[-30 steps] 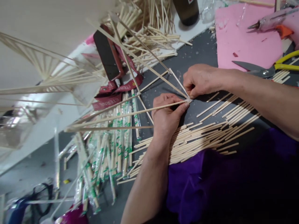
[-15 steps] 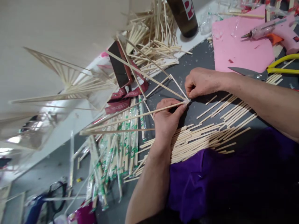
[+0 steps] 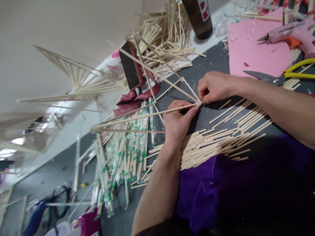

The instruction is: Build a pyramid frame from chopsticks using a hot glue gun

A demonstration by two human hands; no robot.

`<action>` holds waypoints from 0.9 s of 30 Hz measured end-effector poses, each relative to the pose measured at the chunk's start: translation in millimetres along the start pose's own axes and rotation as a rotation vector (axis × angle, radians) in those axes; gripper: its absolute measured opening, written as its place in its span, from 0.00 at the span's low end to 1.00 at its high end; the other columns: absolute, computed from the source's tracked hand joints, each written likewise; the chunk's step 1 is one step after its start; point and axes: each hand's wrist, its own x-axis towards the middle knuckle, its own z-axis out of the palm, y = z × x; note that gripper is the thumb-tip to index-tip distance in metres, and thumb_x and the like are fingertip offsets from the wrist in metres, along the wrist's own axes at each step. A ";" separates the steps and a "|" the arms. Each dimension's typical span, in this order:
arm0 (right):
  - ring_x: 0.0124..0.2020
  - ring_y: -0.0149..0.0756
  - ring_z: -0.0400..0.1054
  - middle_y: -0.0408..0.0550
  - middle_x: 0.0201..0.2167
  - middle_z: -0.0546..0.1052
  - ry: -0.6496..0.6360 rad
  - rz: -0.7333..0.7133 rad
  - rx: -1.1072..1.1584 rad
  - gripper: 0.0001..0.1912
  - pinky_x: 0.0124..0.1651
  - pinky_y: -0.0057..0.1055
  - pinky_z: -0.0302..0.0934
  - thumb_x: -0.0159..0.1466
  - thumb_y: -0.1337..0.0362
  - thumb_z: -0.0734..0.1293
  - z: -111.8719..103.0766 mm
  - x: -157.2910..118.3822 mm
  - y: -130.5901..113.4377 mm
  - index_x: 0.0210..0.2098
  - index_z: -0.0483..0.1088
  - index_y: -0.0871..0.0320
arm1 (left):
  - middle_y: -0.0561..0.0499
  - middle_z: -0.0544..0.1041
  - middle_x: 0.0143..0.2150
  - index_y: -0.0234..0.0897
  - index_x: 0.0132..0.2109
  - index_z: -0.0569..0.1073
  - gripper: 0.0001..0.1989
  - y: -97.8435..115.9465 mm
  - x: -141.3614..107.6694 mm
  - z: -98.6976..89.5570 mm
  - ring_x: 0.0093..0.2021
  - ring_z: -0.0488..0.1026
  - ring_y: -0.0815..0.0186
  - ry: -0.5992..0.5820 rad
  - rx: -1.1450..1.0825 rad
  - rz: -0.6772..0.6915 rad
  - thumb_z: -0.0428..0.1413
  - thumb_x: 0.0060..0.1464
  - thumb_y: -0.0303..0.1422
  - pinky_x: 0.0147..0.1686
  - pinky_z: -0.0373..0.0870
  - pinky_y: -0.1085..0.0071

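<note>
A frame of joined wooden sticks stands over the grey table, with whitish blobs at its corners. My left hand is closed round its near corner, thumb against the joint where several sticks meet. At that same corner my right hand has its fingertips pinched together; whatever lies between them is too small to make out. Many loose wooden sticks lie side by side below my hands, close to the purple cloth.
Wrapped chopsticks lie left of my left hand. A phone and a red strap are behind the frame. Scissors, a pink sheet and a glue gun lie right. A bottle stands at the back.
The whole view has shifted slightly, so things appear a little further right. Both hands stay at the same corner of the stick frame, with their grip looking the same.
</note>
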 end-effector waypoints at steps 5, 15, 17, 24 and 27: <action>0.40 0.35 0.73 0.46 0.41 0.83 0.002 0.014 -0.047 0.12 0.42 0.30 0.62 0.62 0.67 0.68 2.5 2.1 -0.9 0.42 0.83 0.57 | 0.48 0.81 0.39 0.40 0.33 0.81 0.05 0.9 -0.2 3.2 0.44 0.77 0.58 -0.006 0.083 -0.007 0.66 0.50 0.36 0.50 0.72 0.60; 0.42 0.35 0.73 0.47 0.42 0.83 0.029 0.045 -0.059 0.12 0.40 0.29 0.60 0.62 0.67 0.70 6.6 4.8 -0.7 0.43 0.82 0.55 | 0.46 0.79 0.44 0.42 0.32 0.82 0.02 1.7 -0.9 5.8 0.51 0.74 0.54 -0.023 0.118 0.025 0.66 0.50 0.33 0.56 0.68 0.55; 0.42 0.36 0.73 0.47 0.43 0.83 0.022 0.044 -0.057 0.12 0.40 0.30 0.60 0.62 0.67 0.70 7.2 5.5 0.4 0.44 0.82 0.56 | 0.47 0.79 0.43 0.42 0.32 0.82 0.01 1.9 -0.5 5.1 0.51 0.74 0.54 -0.029 0.114 0.034 0.67 0.50 0.33 0.56 0.67 0.56; 0.42 0.36 0.74 0.45 0.41 0.83 0.050 0.035 -0.063 0.11 0.39 0.29 0.60 0.61 0.67 0.71 10.9 7.4 3.3 0.42 0.82 0.52 | 0.47 0.79 0.44 0.43 0.31 0.82 0.02 2.5 -0.7 5.2 0.51 0.73 0.55 -0.030 0.100 0.023 0.67 0.50 0.33 0.56 0.68 0.56; 0.42 0.36 0.74 0.45 0.41 0.83 0.047 0.039 -0.070 0.11 0.38 0.30 0.60 0.61 0.69 0.71 11.7 8.6 2.6 0.41 0.82 0.52 | 0.47 0.79 0.43 0.44 0.32 0.82 0.02 2.5 -0.7 5.1 0.51 0.73 0.55 -0.029 0.100 0.018 0.67 0.50 0.34 0.56 0.68 0.56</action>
